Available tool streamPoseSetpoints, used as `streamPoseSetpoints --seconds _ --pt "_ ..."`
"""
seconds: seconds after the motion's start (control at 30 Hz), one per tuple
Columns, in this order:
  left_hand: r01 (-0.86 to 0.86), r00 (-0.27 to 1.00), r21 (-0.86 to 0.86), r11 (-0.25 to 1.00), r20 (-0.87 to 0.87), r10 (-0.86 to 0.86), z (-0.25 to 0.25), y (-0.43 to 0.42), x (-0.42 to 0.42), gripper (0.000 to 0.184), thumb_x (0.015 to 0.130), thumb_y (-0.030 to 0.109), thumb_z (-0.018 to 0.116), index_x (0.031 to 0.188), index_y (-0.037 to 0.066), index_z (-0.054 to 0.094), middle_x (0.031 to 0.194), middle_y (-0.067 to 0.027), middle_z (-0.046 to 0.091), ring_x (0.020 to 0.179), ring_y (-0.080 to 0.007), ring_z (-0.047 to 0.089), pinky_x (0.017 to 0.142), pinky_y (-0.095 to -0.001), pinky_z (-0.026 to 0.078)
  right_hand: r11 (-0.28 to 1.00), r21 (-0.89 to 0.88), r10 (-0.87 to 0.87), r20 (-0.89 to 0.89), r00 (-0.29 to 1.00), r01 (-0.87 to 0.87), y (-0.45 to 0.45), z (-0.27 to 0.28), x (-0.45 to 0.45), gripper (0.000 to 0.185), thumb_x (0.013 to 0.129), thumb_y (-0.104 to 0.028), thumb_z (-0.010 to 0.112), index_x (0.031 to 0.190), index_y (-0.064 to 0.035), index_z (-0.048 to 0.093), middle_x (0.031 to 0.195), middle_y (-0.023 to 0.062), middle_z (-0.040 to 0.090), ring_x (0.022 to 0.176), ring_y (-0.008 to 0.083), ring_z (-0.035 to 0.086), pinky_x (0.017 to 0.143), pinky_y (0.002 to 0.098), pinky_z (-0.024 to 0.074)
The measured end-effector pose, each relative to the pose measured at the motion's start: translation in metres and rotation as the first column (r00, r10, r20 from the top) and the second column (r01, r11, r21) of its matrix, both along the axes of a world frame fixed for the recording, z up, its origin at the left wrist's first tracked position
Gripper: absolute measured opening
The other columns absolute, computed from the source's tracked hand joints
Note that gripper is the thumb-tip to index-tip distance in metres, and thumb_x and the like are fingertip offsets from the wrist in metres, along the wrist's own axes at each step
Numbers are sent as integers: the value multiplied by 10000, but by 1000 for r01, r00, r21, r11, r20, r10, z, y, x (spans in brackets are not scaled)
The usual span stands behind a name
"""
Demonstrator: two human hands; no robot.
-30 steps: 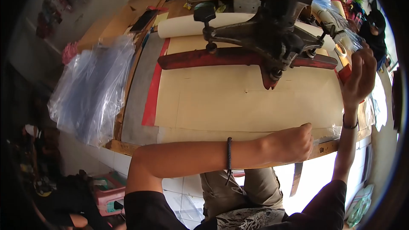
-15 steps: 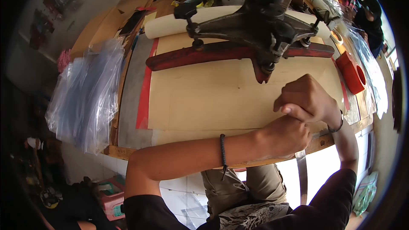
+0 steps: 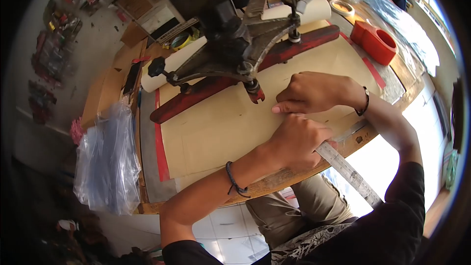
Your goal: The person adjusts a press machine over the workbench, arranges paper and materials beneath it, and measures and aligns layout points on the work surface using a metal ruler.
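Observation:
My left hand [image 3: 302,140], with a braided cord at its wrist, is closed around one end of a metal ruler [image 3: 351,174]. The ruler slants down to the right, over the table's front edge toward my sleeve. Just above it, my right hand [image 3: 311,92] is curled with the thumb along the front, close over the left knuckles. Whatever its fingers hold, if anything, is hidden. Beneath both hands lies a broad tan sheet [image 3: 221,127] with red strips [image 3: 163,159] along its sides. A red-and-black bar [image 3: 196,99] under a metal press head [image 3: 240,64] spans the sheet.
A red tape dispenser [image 3: 378,44] and a tape roll [image 3: 342,8] stand at the right. Clear plastic bags [image 3: 108,162] hang over the left edge. Behind the bar lies a pale roll [image 3: 152,79]. A boxy device [image 3: 152,10] stands farther back.
The view has tilted and shifted. My left hand has turned, and the ruler has swung from hanging almost straight down to a slant, its marked face now showing. My right hand stays close by.

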State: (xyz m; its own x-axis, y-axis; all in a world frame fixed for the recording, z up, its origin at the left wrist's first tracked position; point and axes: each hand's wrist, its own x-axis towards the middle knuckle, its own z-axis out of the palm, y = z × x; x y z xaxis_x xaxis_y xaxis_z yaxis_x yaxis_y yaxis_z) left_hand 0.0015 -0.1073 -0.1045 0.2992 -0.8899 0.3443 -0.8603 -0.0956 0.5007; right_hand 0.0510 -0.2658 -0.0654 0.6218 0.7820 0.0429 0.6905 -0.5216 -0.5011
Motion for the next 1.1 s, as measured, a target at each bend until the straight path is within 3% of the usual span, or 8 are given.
streamPoseSetpoints --seconds 0.13,0.2,0.33,0.4,0.43,0.53,0.73,1.1 --pt "-16 978 -51 999 208 27 -10 -4 -5 160 692 218 737 738 97 644 712 -72 643 710 -270 678 672 -387 522 997 -75 20 81 997 -14 3 2 -5 491 1069 -375 473 755 -14 586 600 178 553 586 393 549 572 457 430" --pt "-28 918 -146 989 388 83 -10 -6 -9 165 678 219 729 701 107 610 667 -52 606 679 -233 655 658 -350 497 999 14 37 -35 999 -36 4 5 -4 461 1060 -366 494 790 -13 612 648 169 576 634 369 562 605 439 444" --pt "-19 673 -87 996 736 77 1 -2 -15 170 722 204 677 648 140 538 605 10 480 601 -143 512 621 -283 379 943 313 131 -48 990 -110 9 -5 -1 309 1010 -288 600 881 -16 665 773 128 622 756 312 575 691 409 469" --pt "-21 519 -80 997 851 79 1 -4 -21 172 738 195 652 637 148 522 596 30 432 579 -122 440 608 -273 324 940 306 117 127 985 -151 14 -21 2 224 964 -237 662 908 -20 673 810 104 629 801 293 572 724 402 472" --pt "-38 520 -77 996 850 86 1 -3 -23 184 750 181 638 626 141 507 595 29 426 576 -126 419 606 -283 311 939 301 106 211 972 -168 16 -26 3 190 942 -211 693 922 -23 678 828 91 633 823 284 571 740 399 474" --pt "-44 552 -54 998 831 69 1 -1 -22 185 743 188 645 626 141 510 592 30 434 579 -128 427 617 -281 320 963 238 97 137 986 -127 16 -22 2 152 917 -187 697 942 -38 687 871 82 652 841 295 602 776 418 506" --pt "-46 561 -104 994 820 111 -2 -1 -19 162 731 201 648 635 136 535 595 26 454 594 -126 450 636 -281 338 972 178 98 280 955 -152 20 -23 -6 151 909 -194 699 860 -66 634 855 67 645 800 292 611 731 407 503" --pt "-74 517 -125 989 843 145 3 3 -19 131 651 221 642 596 140 555 575 47 478 563 -114 428 596 -277 336 953 130 241 226 944 -274 20 -16 -15 140 831 -165 737 886 -70 651 829 63 606 784 257 608 668 390 500"
